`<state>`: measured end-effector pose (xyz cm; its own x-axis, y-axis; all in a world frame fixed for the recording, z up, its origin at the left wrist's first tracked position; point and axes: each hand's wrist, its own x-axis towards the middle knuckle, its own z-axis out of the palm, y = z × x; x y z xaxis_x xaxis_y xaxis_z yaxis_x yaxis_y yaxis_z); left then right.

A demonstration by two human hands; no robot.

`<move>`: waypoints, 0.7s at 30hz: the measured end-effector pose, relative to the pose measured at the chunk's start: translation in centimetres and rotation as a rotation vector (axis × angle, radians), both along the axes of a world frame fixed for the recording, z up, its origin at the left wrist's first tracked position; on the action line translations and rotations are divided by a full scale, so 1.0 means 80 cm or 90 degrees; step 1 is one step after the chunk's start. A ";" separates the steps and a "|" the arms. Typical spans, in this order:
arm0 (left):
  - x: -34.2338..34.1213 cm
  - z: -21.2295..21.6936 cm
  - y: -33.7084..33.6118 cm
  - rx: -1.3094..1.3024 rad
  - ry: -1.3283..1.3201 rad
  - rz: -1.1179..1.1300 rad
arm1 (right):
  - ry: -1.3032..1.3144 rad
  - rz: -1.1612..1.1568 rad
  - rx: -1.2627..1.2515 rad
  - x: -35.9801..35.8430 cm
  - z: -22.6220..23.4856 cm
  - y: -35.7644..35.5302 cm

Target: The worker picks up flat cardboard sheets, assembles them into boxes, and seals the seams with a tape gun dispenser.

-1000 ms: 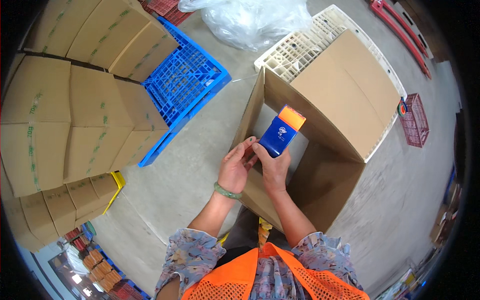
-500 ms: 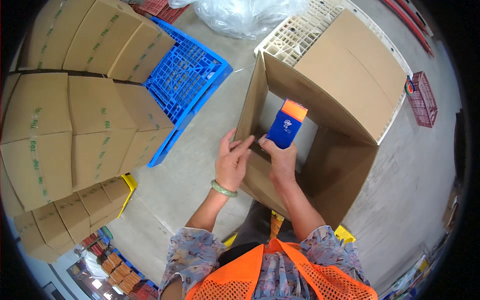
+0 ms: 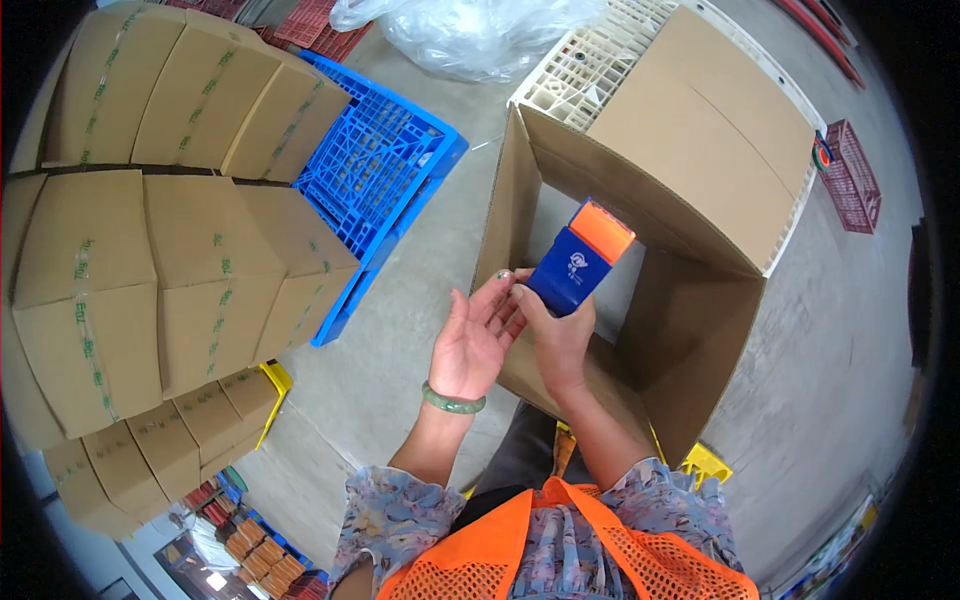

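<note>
My right hand (image 3: 563,340) is wrapped round the lower end of a blue box-shaped thing (image 3: 568,276) with an orange end (image 3: 603,232). It is tilted up and to the right above the open cardboard box (image 3: 680,350). Its exact kind I cannot make out. Just left of it, my left hand (image 3: 472,345) is turned palm up with the fingers stretched out. Its fingertips come close to the lower left corner of the blue thing; whether they touch it I cannot tell. The cardboard box stands upright in front of me, flaps up, with grey showing inside.
Taped cartons (image 3: 90,340) are stacked at the left, beside a blue plastic pallet (image 3: 385,150). A flat cardboard sheet (image 3: 710,130) lies on a white pallet (image 3: 610,60) beyond the box. Clear plastic bags (image 3: 470,35) lie at the far side, a red basket (image 3: 852,180) at the right.
My left hand has rolled from palm down to palm up, fingers nearer the blue thing. The blue and orange thing has tilted further right in my right hand.
</note>
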<state>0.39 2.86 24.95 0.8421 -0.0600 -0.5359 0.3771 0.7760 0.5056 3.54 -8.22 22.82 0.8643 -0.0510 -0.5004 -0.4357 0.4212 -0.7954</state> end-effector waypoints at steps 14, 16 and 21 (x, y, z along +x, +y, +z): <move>0.001 -0.002 -0.012 0.053 0.077 -0.056 | -0.694 0.085 -0.671 0.002 -0.090 -0.046; -0.001 0.003 0.000 0.192 0.045 -0.141 | -0.714 0.118 -0.639 0.014 -0.076 -0.047; 0.008 -0.013 0.019 0.483 0.063 -0.305 | -0.571 0.247 -0.511 0.021 -0.064 -0.050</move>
<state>1.03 4.40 23.88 0.7657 0.0069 -0.6432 0.6432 -0.0034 0.7657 5.23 -12.20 17.71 0.9093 0.2639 0.3217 0.4011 -0.3502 -0.8464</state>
